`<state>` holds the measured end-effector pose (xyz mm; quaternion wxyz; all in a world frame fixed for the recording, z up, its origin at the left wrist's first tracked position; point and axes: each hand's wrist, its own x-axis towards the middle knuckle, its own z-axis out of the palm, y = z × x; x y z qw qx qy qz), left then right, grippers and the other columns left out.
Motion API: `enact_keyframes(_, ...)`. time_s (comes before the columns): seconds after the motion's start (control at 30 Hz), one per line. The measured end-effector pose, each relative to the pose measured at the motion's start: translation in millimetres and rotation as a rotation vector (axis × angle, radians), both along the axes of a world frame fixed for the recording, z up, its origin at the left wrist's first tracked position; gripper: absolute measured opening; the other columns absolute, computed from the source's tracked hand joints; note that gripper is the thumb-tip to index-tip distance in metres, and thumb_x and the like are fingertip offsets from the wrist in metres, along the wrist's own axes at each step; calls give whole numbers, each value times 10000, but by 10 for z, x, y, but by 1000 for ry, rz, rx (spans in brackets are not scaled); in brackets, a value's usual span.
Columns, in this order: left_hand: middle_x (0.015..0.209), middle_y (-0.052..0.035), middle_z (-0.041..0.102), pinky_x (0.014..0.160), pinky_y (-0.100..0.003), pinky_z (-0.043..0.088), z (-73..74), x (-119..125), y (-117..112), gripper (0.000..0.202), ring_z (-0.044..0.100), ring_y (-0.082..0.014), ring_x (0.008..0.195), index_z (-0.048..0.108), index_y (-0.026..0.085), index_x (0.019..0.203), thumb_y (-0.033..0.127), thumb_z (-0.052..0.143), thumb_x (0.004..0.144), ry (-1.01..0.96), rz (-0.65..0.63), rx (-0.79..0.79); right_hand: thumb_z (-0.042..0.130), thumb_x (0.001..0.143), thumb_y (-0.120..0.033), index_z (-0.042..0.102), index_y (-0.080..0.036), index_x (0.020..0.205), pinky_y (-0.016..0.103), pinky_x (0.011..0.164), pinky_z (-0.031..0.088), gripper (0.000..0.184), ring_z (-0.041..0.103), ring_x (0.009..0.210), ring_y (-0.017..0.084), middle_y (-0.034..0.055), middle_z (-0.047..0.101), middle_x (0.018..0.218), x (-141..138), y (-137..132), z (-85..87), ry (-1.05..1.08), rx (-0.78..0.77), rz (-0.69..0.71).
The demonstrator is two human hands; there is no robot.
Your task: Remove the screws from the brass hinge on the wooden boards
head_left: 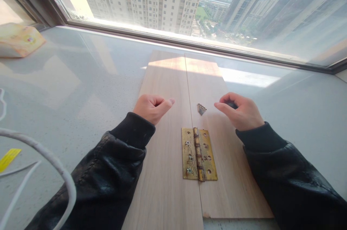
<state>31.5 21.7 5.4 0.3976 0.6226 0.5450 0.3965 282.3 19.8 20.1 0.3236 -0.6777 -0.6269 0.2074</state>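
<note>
Two pale wooden boards (165,172) lie side by side on a grey windowsill. A brass hinge (199,154) spans their seam, with screws in its left leaf. A small pile of loose screws (201,109) lies just beyond the hinge on the right board. My left hand (151,108) rests on the left board, fingers curled into a loose fist with the thumb out, holding nothing I can see. My right hand (240,111) rests on the right board beside the screws, fingers closed round a small dark object that is mostly hidden.
A white cable (54,161) and a yellow tag (9,157) lie at the left. A yellowish packet (18,40) sits at the far left by the window frame (189,42). High-rise buildings show outside.
</note>
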Motion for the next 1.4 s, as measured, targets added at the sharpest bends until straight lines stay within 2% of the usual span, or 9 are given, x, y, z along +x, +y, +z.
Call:
enact_keyframes(0.13,481,75,153,485,-255,124,1,-3,1,495,160,-50,470,208,198,462,346,552,786,-5,-7,-6,501,707,-325,409,-233,602,292,437,237,167,305,430,107,-46,313,524,-175,-169,327,533,102,57)
enact_keyframes(0.2,480,75,153,483,-253,123,-2,-5,3,497,160,-50,469,207,197,461,350,554,783,-7,-9,-11,537,686,-239,528,-224,629,286,453,223,60,325,444,100,-41,320,533,-353,-315,420,915,97,206)
enact_keyframes(0.3,482,75,150,482,-252,117,-5,-7,5,500,159,-47,470,207,195,463,352,556,785,-10,-11,-14,531,734,-235,595,-212,676,300,505,297,89,400,519,118,-23,387,566,-624,-533,395,1102,-11,423)
enact_keyframes(0.53,491,72,160,485,-253,106,-6,-6,6,504,165,-40,476,220,188,462,361,562,788,-24,-12,-18,506,784,-214,602,-209,754,309,558,291,102,402,595,132,-13,457,630,-793,-675,112,1107,-123,534)
enact_keyframes(0.67,488,73,156,486,-254,103,-15,-10,13,499,162,-40,475,218,190,466,365,558,786,-28,-17,-15,500,799,-210,593,-206,755,309,568,283,103,399,613,130,-13,461,648,-761,-666,85,1094,-141,532)
enact_keyframes(0.83,488,71,159,483,-251,104,-10,-11,13,498,167,-39,476,225,186,463,359,560,788,-24,-17,-17,552,840,-320,572,-224,889,318,633,318,110,422,681,137,-11,473,740,-769,-679,64,1106,-182,590)
enact_keyframes(1.03,487,73,163,477,-246,111,-3,-7,5,497,172,-38,475,234,184,458,359,566,784,-38,-10,-23,686,800,-313,616,-226,841,324,724,396,118,515,829,153,15,510,883,-778,-646,38,901,-22,592)
enact_keyframes(1.17,481,74,164,478,-249,109,-7,-8,8,497,170,-38,474,237,185,453,352,568,784,-45,-13,-17,739,763,-318,704,-232,880,319,752,465,149,576,806,149,18,592,805,-745,-612,3,816,95,603)
enact_keyframes(1.4,482,75,156,479,-250,108,-5,-10,10,504,164,-38,473,226,184,457,347,567,791,-28,-11,-10,761,746,-286,710,-235,928,411,940,536,195,643,744,139,9,710,790,-679,-530,-76,882,198,605)
